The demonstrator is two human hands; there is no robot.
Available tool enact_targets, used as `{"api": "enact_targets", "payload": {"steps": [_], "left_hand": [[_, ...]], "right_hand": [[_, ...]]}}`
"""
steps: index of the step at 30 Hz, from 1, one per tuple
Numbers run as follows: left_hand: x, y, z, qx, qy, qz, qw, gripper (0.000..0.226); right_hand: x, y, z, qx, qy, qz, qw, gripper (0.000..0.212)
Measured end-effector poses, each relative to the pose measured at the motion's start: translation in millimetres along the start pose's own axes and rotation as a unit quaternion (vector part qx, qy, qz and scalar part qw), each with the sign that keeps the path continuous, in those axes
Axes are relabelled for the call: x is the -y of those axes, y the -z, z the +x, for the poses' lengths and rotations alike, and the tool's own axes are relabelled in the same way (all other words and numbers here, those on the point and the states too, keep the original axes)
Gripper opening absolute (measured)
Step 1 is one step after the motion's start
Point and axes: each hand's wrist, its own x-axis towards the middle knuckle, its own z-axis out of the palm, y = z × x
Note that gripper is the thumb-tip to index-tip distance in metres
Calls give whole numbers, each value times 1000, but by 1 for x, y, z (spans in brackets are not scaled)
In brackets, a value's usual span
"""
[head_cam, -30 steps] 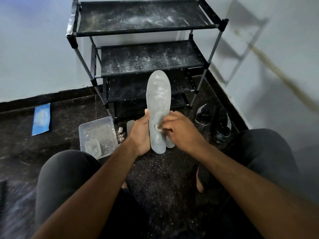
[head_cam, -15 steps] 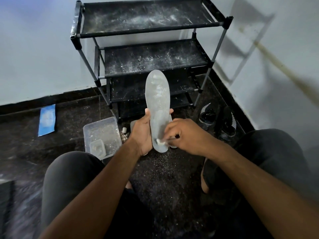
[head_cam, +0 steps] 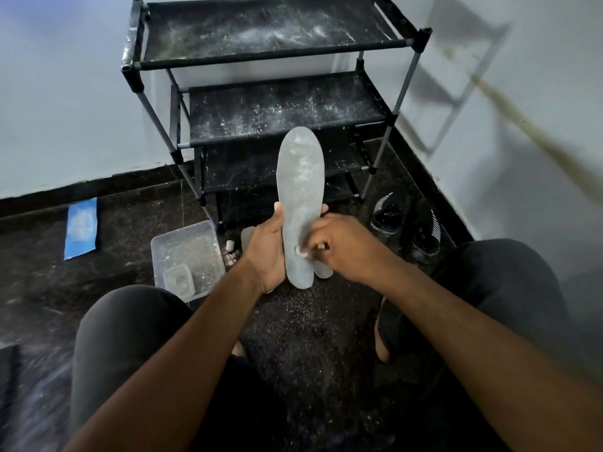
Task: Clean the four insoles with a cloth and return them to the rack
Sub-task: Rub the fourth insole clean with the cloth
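Head view: far left of the grip, a blue cloth (head_cam: 81, 227) lies flat on the dark floor (head_cam: 310, 337). Nearer, just left of the left hand (head_cam: 266, 252), sits a clear plastic tub (head_cam: 186, 252) dusted white. The left hand clasps a grey insole (head_cam: 300, 203) upright by its lower half, thumb on one edge, fingertips showing past the other. The right hand (head_cam: 342, 249) pinches a small white wad (head_cam: 299, 252) against the insole's heel. Behind the grip stands the dusty black rack (head_cam: 274, 44). Right of the grip, two black shoes (head_cam: 408, 226) rest by the wall.
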Motion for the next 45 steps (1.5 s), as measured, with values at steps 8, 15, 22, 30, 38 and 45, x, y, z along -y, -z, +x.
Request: {"api": "enact_targets", "payload": {"steps": [8, 15, 22, 30, 38, 45], "left_hand": [[4, -6, -1, -30, -8, 14, 999, 62], [6, -6, -2, -15, 8, 60, 998, 67], [9, -12, -5, 18, 24, 73, 997, 59], [5, -11, -5, -16, 37, 87, 995, 60], [6, -19, -9, 9, 66, 73, 995, 58], [6, -18, -11, 12, 71, 84, 994, 59]], "right_hand": [[-9, 10, 2, -136, -31, 77, 987, 14], [-4, 5, -3, -33, -29, 179, 983, 13], [-22, 11, 1, -126, -42, -13, 991, 13], [-31, 23, 3, -247, -76, 36, 965, 14], [-13, 6, -1, -120, -2, 99, 988, 8], [-16, 1, -1, -110, -11, 1, 994, 15]]}}
